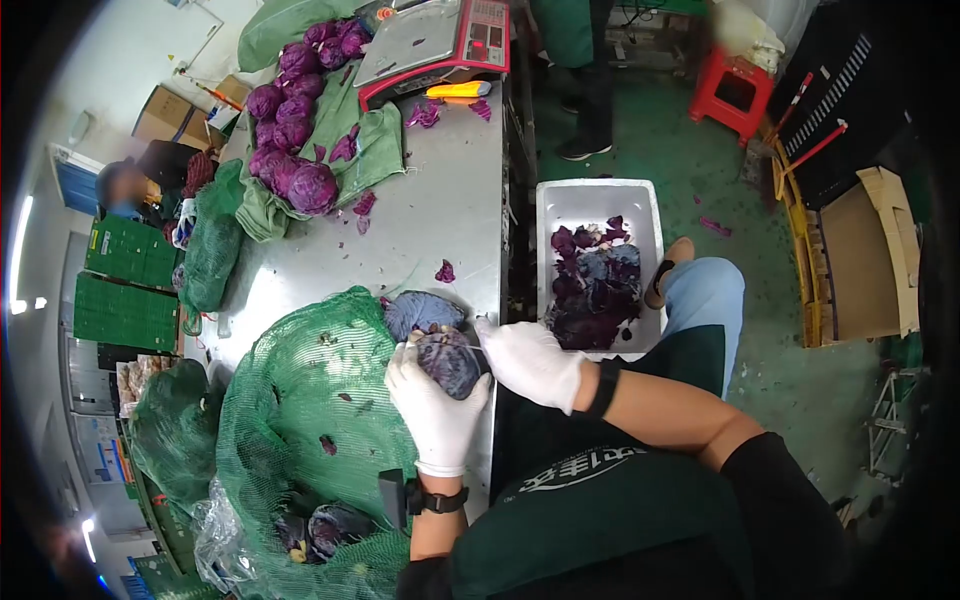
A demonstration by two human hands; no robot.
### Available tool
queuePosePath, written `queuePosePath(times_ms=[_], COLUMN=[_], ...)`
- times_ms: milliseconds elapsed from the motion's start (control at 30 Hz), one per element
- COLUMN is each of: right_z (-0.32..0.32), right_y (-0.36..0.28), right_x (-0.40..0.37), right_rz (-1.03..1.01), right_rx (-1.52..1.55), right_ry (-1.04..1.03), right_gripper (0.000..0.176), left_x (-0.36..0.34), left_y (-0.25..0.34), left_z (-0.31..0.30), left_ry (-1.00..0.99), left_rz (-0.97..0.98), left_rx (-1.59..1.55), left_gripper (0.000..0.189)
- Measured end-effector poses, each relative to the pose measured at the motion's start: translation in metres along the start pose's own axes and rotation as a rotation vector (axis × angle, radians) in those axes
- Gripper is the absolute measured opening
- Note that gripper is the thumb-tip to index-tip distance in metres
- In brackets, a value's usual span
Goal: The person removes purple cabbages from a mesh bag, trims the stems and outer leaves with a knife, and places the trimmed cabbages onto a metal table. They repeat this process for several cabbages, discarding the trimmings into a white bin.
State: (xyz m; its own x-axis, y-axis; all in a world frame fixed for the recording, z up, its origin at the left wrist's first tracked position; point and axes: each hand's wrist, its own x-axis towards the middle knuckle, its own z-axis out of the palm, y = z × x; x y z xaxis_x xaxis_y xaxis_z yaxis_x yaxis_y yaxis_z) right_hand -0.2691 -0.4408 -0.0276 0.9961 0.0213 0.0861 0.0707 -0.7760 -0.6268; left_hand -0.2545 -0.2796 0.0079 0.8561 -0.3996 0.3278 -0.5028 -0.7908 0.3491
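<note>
My left hand [436,412], in a white glove, is closed around a red cabbage [448,366] near the table's edge. Its cut stem end and pale leaf bases face up. My right hand [535,366], also gloved, grips a small knife [474,347]; the thin blade points left against the cabbage, and the handle is mostly hidden by the fingers. Just behind lies another red cabbage [424,312], duller and bluish, touching the green mesh bag [290,400]. More cabbages [338,528] sit inside that bag, left of my left wrist.
A white bin [650,215] with discarded purple leaves stands on the floor to the right. Peeled cabbages [312,188] are heaped on green sacking, beside a red scale [480,45] and a yellow-handled tool [460,90]. A person's legs [592,110] and a red stool [733,95] are farther off.
</note>
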Motion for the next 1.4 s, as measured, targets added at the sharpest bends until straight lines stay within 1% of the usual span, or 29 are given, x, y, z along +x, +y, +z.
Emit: queuePosePath(times_ms=[67, 100, 133, 200, 233, 267, 367, 433, 467, 533, 600, 633, 667, 700, 767, 800, 867, 900, 933, 1000, 1067, 1100, 1133, 1167, 1200, 1267, 1333, 1367, 1400], right_z=[0.012, 0.011, 0.011, -0.003, -0.006, -0.008, -0.028, -0.01, -0.01, 0.006, 0.009, -0.002, 0.0, 0.002, 0.01, 0.01, 0.006, 0.003, -0.003, -0.014, -0.014, 0.013, -0.004, -0.022, -0.018, -0.013, -0.034, -0.025, -0.025], right_y=[0.003, 0.005, 0.012, 0.015, 0.015, 0.015, -0.005, -0.005, -0.01, -0.018, -0.02, -0.029, -0.028, -0.026, -0.021, -0.019, -0.01, -0.01, -0.007, 0.001, 0.004, 0.015, 0.007, -0.001, 0.003, 0.011, 0.003, 0.006, 0.006], right_x=[0.008, 0.008, 0.009, 0.006, 0.009, 0.005, -0.003, -0.011, -0.015, -0.024, -0.021, -0.018, -0.017, -0.016, -0.007, -0.002, 0.012, 0.015, 0.02, 0.029, 0.037, 0.038, 0.038, 0.037, 0.036, 0.03, 0.02, 0.018, 0.018], right_rz=[0.065, 0.07, 0.062, 0.101, 0.212, 0.256, 0.372, 0.202, 0.108, -0.131, 0.005, 0.008, -0.01, -0.029, -0.151, -0.091, 0.022, 0.011, 0.026, 0.014, -0.151, -0.144, -0.132, -0.109, -0.121, -0.348, -0.21, -0.326, -0.327], right_rx=[-0.115, -0.057, -0.009, 0.117, 0.104, 0.212, 0.344, 0.329, 0.339, 0.392, 0.375, 0.443, 0.491, 0.54, 0.52, 0.588, 0.733, 0.807, 0.793, 0.549, 0.543, 0.776, 0.733, 0.589, 0.602, 0.516, 0.321, 0.241, 0.245], right_ry=[-0.017, 0.002, -0.061, -0.092, -0.183, -0.139, -0.216, -0.151, -0.133, 0.074, -0.143, -0.192, -0.18, -0.17, -0.009, -0.016, -0.146, -0.151, -0.149, -0.278, -0.25, -0.236, -0.298, -0.29, -0.244, -0.05, -0.287, -0.194, -0.187], right_gripper=[0.026, 0.026, 0.028, 0.03, 0.032, 0.029, 0.024, 0.025, 0.026, 0.021, 0.033, 0.04, 0.045, 0.051, 0.056, 0.055, 0.057, 0.052, 0.052, 0.046, 0.043, 0.043, 0.042, 0.04, 0.035, 0.042, 0.055, 0.062, 0.062], left_x=[-0.016, -0.023, -0.028, -0.041, -0.046, -0.052, -0.062, -0.061, -0.061, -0.06, -0.057, -0.052, -0.049, -0.044, -0.034, -0.03, -0.02, -0.02, -0.018, -0.018, -0.009, -0.007, -0.011, -0.013, -0.012, -0.017, -0.021, -0.022, -0.022], left_y=[0.015, 0.015, 0.01, 0.0, -0.004, -0.015, -0.023, -0.02, -0.019, -0.023, -0.026, -0.024, -0.021, -0.02, -0.015, -0.013, -0.005, 0.001, 0.001, -0.007, -0.001, -0.012, -0.023, -0.029, -0.031, -0.015, -0.006, -0.003, 0.001], left_z=[0.007, 0.011, 0.008, 0.001, -0.005, -0.006, -0.017, -0.026, -0.028, -0.027, -0.024, -0.025, -0.024, -0.015, -0.001, 0.006, 0.0, -0.009, -0.017, -0.032, -0.054, -0.048, -0.036, -0.031, -0.025, -0.022, -0.016, -0.015, -0.014], left_ry=[0.068, 0.114, 0.151, 0.178, 0.181, 0.2, 0.232, 0.154, 0.119, 0.099, 0.162, 0.185, 0.189, 0.253, 0.361, 0.385, 0.285, 0.204, 0.193, 0.061, -0.135, -0.09, -0.044, -0.065, -0.052, -0.014, 0.015, 0.043, 0.071], left_rz=[0.093, 0.075, 0.085, -0.014, -0.054, -0.069, -0.189, -0.215, -0.229, -0.17, -0.093, -0.13, -0.167, -0.173, -0.164, -0.163, -0.15, -0.153, -0.119, -0.185, -0.373, -0.241, -0.121, -0.137, -0.141, -0.256, -0.269, -0.293, -0.313], left_rx=[0.167, 0.145, 0.076, -0.111, -0.179, -0.213, -0.222, -0.289, -0.282, -0.247, -0.285, -0.288, -0.301, -0.27, -0.25, -0.23, -0.113, -0.04, -0.077, -0.201, -0.168, -0.162, -0.162, -0.29, -0.404, -0.427, -0.401, -0.334, -0.267], left_gripper=[0.091, 0.093, 0.094, 0.097, 0.099, 0.101, 0.1, 0.098, 0.103, 0.097, 0.096, 0.095, 0.094, 0.094, 0.093, 0.093, 0.094, 0.095, 0.091, 0.089, 0.088, 0.089, 0.09, 0.09, 0.091, 0.093, 0.095, 0.094, 0.094])
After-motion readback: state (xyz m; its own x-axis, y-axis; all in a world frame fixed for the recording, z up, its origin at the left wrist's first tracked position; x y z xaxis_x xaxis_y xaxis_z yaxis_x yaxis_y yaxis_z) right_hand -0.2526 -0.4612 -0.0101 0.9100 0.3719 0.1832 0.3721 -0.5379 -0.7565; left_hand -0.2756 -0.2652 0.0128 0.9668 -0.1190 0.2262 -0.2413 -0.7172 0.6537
